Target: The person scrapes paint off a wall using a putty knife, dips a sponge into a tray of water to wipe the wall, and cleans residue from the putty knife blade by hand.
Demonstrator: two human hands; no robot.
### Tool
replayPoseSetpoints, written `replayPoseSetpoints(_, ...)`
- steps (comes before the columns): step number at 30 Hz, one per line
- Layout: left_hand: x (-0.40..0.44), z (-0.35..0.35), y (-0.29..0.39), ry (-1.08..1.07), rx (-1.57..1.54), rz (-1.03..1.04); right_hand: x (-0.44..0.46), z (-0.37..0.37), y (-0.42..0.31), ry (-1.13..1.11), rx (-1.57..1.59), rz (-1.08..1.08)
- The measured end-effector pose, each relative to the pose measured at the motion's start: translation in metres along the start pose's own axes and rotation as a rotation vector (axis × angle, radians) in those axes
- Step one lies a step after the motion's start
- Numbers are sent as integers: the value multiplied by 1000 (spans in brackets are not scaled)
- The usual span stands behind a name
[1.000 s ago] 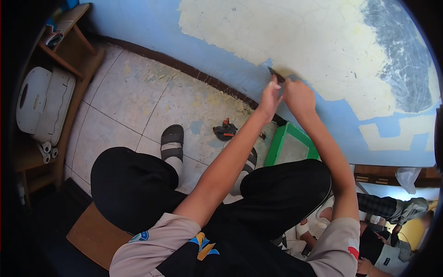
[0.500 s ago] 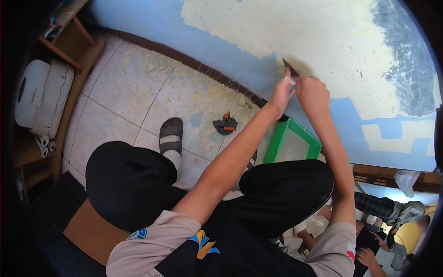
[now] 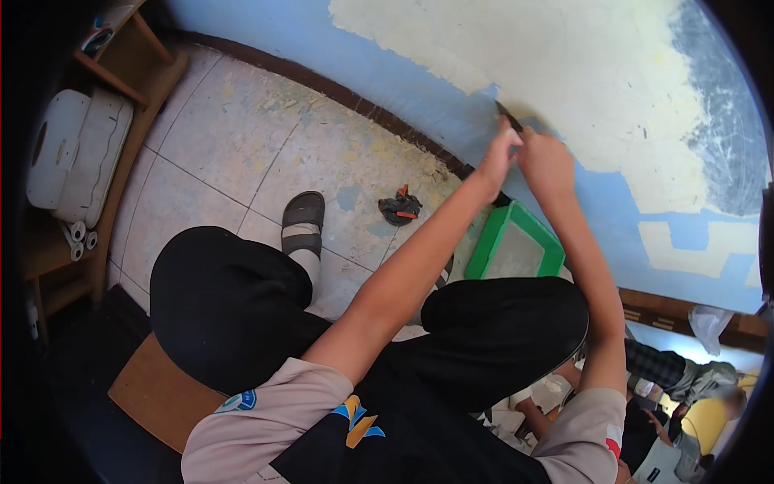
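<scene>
My right hand (image 3: pixel 547 164) is closed around a scraper (image 3: pixel 508 115), its thin dark blade slanting up and left against the wall. Beside it, my left hand (image 3: pixel 500 161) presses its fingers on the same tool near the blade. The handle is hidden inside my hands. On the wall (image 3: pixel 564 73), blue paint meets a large cream area with a ragged border, right where the blade tip rests.
A green tray (image 3: pixel 481 254) stands on the floor below my hands. Left of it lies a crumpled dark bundle with orange parts (image 3: pixel 401 207). Paint flakes litter the tiles (image 3: pixel 322 153). A wooden shelf (image 3: pixel 149 121) holds a white case (image 3: pixel 93 153). Other people (image 3: pixel 685 379) are at lower right.
The view has shifted slightly, so floor and wall appear a little displaced. Both hands stay on the scraper, its tip slightly lower and further right in view.
</scene>
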State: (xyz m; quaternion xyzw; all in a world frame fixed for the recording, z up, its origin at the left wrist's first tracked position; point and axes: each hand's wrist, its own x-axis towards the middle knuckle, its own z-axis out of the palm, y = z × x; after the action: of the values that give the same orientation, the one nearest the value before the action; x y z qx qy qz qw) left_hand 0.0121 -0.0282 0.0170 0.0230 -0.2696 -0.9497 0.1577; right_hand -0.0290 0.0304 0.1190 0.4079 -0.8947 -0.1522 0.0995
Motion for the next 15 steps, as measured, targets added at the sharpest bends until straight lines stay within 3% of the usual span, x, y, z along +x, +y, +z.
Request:
replayPoseSetpoints(4, 5, -14, -8, 86, 21, 6, 2, 21, 9, 79, 88, -95)
replayPoseSetpoints(7, 2, -4, 1, -21, 106, 73, 2, 9, 6, 138, 98, -118)
replayPoseSetpoints(10, 4, 5, 8, 39, 43, 27, 0, 7, 7, 137, 64, -18)
replayPoseSetpoints(15, 6, -4, -2, -3, 80, 27, -4, 24, 16, 244, 179, -126)
